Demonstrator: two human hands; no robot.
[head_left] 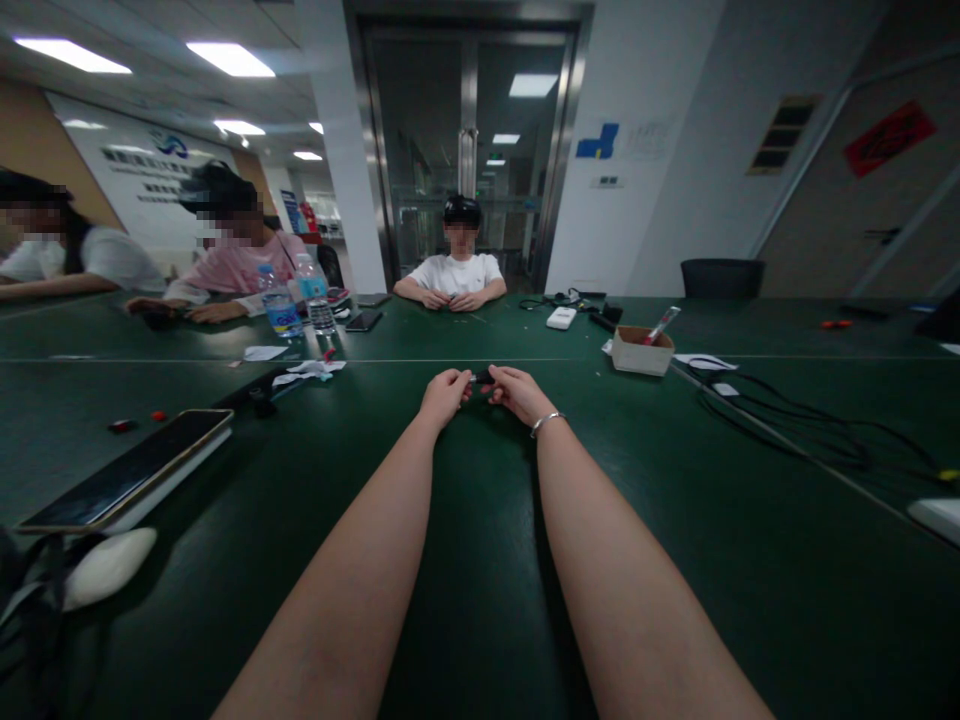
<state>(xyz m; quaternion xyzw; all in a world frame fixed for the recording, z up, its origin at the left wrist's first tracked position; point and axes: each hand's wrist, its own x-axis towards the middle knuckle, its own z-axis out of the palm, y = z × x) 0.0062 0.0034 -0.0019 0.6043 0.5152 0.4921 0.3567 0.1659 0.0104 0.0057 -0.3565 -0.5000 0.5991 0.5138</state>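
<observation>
Both arms reach out over the green table. A small black piece with a pale, metal-looking tip sits between my hands; its exact kind is too small to make out. My left hand is closed in a pinch at the pale end. On the black end, the fingers of my right hand are closed too. A silver bracelet circles my right wrist. The hands are close together, just above the tabletop or resting on it; I cannot tell which.
To the left lie a phone on a white box, a white mouse-shaped thing and crumpled paper. Water bottles stand farther back. A small box and black cables are on the right. Several people sit around the table.
</observation>
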